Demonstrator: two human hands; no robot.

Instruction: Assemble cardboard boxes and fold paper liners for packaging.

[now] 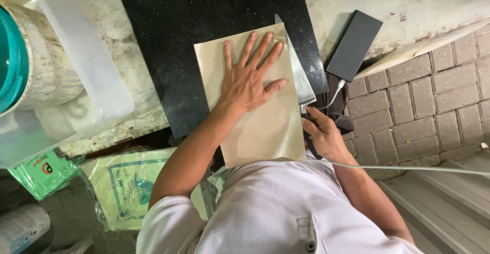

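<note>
on black slab [168, 40], left hand [247, 80] flattens beige sheet [265, 131]; right hand [322, 136] grips knife [298, 75] alongside.

glossy beige tile [265, 126], speckled black stone slab [173, 40], shiny metal blade [300, 80]

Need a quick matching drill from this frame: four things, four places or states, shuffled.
Things:
1. left hand
2. right hand
3. beige tile
4. dark box

Places or states:
A. lies on the black slab
B. flat on the tile, fingers spread
C. on the concrete ledge, right of the slab
D. grips the knife by its handle

Pairs: 1-B, 2-D, 3-A, 4-C
</note>
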